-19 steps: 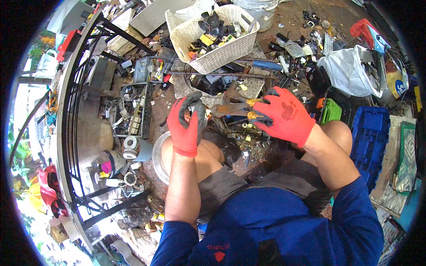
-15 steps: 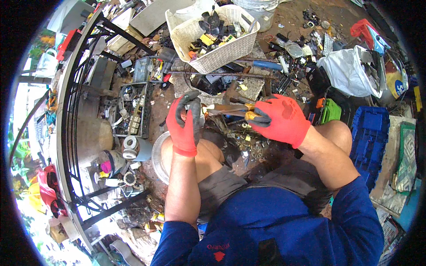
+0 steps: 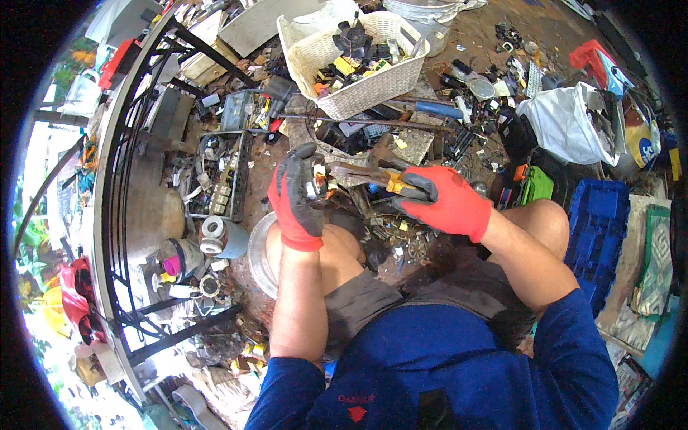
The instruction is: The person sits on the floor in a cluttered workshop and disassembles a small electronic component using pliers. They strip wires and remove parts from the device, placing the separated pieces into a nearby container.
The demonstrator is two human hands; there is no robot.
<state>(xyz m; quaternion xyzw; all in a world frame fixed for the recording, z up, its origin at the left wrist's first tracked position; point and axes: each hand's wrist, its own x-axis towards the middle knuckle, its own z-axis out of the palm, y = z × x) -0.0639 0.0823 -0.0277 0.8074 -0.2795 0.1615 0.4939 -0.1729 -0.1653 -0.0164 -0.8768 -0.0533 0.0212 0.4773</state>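
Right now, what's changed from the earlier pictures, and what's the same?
The right hand has shifted left and toward the body with the yellow-handled pliers, whose handles look closer together. The left hand has turned, its fingers straighter, still holding a small metal part. Nothing was let go. The white basket and blue plastic tray stayed put; the view just shifted slightly.

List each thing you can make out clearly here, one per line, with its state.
Left hand: gloved, holding a small metallic part
Right hand: gloved, closed around a tool's yellow handles
White basket: upright, open-topped, partly filled
Black fan: lying on the basket's contents
Grey crate: open, holding mixed parts
White bag: wrinkled
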